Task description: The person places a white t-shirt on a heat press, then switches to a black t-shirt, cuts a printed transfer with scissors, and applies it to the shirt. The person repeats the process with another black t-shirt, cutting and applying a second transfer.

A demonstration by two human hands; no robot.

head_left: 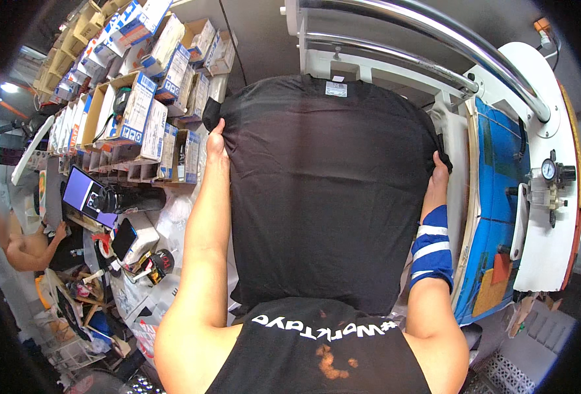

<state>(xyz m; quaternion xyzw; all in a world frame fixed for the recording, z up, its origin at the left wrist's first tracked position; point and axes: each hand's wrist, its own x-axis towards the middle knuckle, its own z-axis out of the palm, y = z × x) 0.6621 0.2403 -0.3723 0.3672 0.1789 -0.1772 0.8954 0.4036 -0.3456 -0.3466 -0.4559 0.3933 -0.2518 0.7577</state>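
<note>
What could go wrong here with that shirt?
The black T-shirt already shows faint creases across its front, so an uneven pull might leave it wrinkled or skewed.

The left hand and right hand grip its opposite sides; if one slipped, that side could sag.

Open cardboard boxes crowd the area to the left, so a wide swing of the left arm might knock one.

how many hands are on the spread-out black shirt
2: on the spread-out black shirt, the left hand grips the left edge and the right hand the right edge.
</note>
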